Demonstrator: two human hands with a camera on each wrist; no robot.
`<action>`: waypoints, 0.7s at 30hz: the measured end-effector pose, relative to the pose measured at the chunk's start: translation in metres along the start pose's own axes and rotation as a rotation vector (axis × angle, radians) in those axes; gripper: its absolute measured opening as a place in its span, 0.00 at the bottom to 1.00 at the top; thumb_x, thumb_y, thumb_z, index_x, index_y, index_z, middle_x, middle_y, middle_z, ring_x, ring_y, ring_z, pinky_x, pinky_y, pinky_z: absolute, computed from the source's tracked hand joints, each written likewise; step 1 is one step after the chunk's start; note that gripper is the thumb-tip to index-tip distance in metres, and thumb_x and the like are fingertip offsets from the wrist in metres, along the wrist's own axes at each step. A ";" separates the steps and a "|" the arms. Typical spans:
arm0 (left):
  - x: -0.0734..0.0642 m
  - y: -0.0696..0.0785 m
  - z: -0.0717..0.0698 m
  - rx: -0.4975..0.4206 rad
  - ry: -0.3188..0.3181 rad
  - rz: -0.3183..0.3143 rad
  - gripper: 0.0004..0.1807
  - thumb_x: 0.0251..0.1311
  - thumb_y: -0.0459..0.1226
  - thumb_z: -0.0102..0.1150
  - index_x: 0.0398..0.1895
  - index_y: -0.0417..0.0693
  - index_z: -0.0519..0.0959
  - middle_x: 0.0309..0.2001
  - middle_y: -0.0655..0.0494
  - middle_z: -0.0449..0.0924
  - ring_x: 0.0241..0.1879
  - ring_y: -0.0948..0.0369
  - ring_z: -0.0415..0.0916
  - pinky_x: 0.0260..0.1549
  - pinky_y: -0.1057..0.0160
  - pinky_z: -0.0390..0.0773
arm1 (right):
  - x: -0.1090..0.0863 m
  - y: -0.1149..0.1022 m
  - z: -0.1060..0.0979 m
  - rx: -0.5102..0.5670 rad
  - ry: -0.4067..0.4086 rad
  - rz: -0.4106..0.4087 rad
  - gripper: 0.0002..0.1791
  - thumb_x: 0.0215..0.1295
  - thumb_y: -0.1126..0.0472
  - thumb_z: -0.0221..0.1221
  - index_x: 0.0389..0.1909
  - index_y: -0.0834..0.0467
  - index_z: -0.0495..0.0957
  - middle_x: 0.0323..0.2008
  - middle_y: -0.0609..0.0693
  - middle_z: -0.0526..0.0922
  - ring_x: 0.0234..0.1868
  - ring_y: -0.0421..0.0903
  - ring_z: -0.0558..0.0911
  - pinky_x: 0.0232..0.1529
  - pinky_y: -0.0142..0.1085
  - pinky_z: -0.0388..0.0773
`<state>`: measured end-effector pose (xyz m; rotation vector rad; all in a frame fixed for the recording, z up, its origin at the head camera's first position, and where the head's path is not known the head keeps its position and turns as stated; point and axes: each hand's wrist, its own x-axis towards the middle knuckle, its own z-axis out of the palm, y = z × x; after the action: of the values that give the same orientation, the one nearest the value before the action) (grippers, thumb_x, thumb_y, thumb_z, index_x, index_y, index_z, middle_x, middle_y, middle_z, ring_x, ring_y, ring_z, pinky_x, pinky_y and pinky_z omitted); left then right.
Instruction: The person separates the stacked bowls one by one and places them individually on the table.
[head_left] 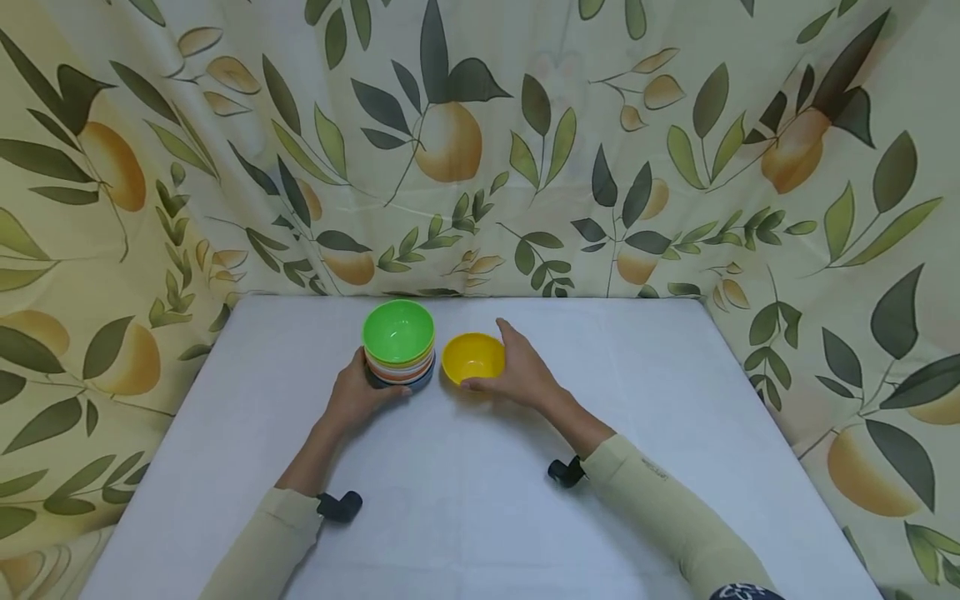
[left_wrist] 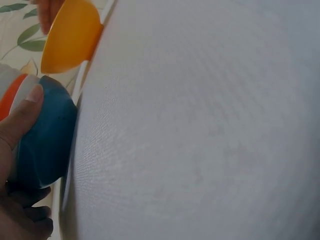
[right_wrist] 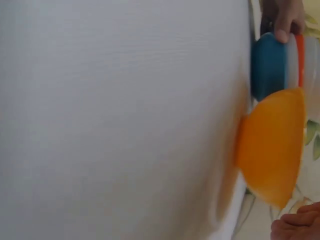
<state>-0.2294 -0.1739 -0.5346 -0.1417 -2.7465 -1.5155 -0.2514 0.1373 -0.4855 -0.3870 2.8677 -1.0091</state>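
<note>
A stack of nested bowls stands at the table's far side, with a green bowl [head_left: 398, 332] on top and a dark blue-teal bowl [left_wrist: 50, 135] at the bottom. White, orange and yellow rims show between them. My left hand [head_left: 358, 390] grips the stack low down, thumb across the front and fingers round the left side. Just right of it sits a single yellow bowl [head_left: 474, 357], upright on its narrow base. Spread around its right side is my right hand [head_left: 525, 371], thumb at the front and fingers behind; the right wrist view shows a gap between hand and bowl.
A white cloth covers the table [head_left: 465, 500], whose far edge runs close behind the bowls. Behind and beside it hangs a curtain [head_left: 555, 208] printed with fruit and leaves. Each wrist carries a small black camera [head_left: 341, 507].
</note>
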 end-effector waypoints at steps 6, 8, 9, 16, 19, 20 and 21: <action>0.002 0.002 -0.001 0.016 0.006 -0.009 0.59 0.49 0.47 0.86 0.79 0.40 0.58 0.71 0.39 0.71 0.72 0.42 0.67 0.72 0.39 0.64 | 0.010 -0.029 -0.008 0.064 0.040 -0.066 0.70 0.50 0.25 0.71 0.85 0.55 0.49 0.81 0.57 0.58 0.78 0.58 0.62 0.74 0.61 0.64; 0.002 0.001 -0.002 0.021 0.003 -0.004 0.60 0.49 0.48 0.86 0.79 0.39 0.58 0.71 0.38 0.71 0.72 0.42 0.66 0.72 0.39 0.64 | 0.015 -0.040 -0.007 0.080 0.037 -0.094 0.69 0.52 0.27 0.72 0.85 0.55 0.48 0.82 0.56 0.57 0.79 0.58 0.61 0.74 0.61 0.62; 0.002 0.001 -0.002 0.021 0.004 0.002 0.60 0.49 0.48 0.86 0.79 0.39 0.58 0.71 0.38 0.71 0.72 0.41 0.66 0.72 0.39 0.64 | 0.017 -0.045 -0.007 0.080 0.035 -0.109 0.69 0.52 0.28 0.72 0.85 0.55 0.48 0.82 0.56 0.57 0.79 0.57 0.61 0.75 0.61 0.62; 0.002 -0.004 -0.001 0.031 -0.003 0.033 0.59 0.50 0.48 0.85 0.78 0.38 0.58 0.70 0.36 0.71 0.71 0.40 0.67 0.71 0.38 0.66 | 0.033 -0.077 -0.002 0.044 -0.011 -0.177 0.69 0.52 0.30 0.74 0.85 0.58 0.49 0.82 0.56 0.57 0.80 0.55 0.59 0.76 0.55 0.62; 0.002 -0.004 -0.001 0.038 -0.009 0.043 0.59 0.50 0.48 0.85 0.78 0.38 0.58 0.70 0.36 0.71 0.71 0.40 0.68 0.70 0.38 0.67 | 0.038 -0.090 -0.002 0.021 -0.045 -0.186 0.71 0.51 0.30 0.75 0.84 0.60 0.49 0.81 0.57 0.58 0.79 0.56 0.61 0.75 0.55 0.65; 0.002 -0.003 -0.001 0.040 -0.009 0.045 0.59 0.50 0.47 0.85 0.78 0.38 0.58 0.70 0.36 0.72 0.71 0.40 0.68 0.70 0.38 0.67 | 0.040 -0.093 -0.002 0.015 -0.056 -0.189 0.71 0.50 0.31 0.76 0.84 0.61 0.49 0.80 0.58 0.60 0.78 0.57 0.63 0.74 0.55 0.67; 0.002 -0.003 -0.001 0.040 -0.006 0.049 0.58 0.50 0.47 0.85 0.78 0.38 0.58 0.69 0.36 0.72 0.70 0.40 0.68 0.70 0.38 0.68 | 0.042 -0.096 -0.001 0.007 -0.067 -0.193 0.71 0.50 0.32 0.77 0.84 0.62 0.50 0.80 0.59 0.61 0.77 0.58 0.65 0.73 0.55 0.68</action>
<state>-0.2318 -0.1758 -0.5363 -0.2124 -2.7545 -1.4505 -0.2720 0.0551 -0.4241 -0.6940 2.8090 -1.0119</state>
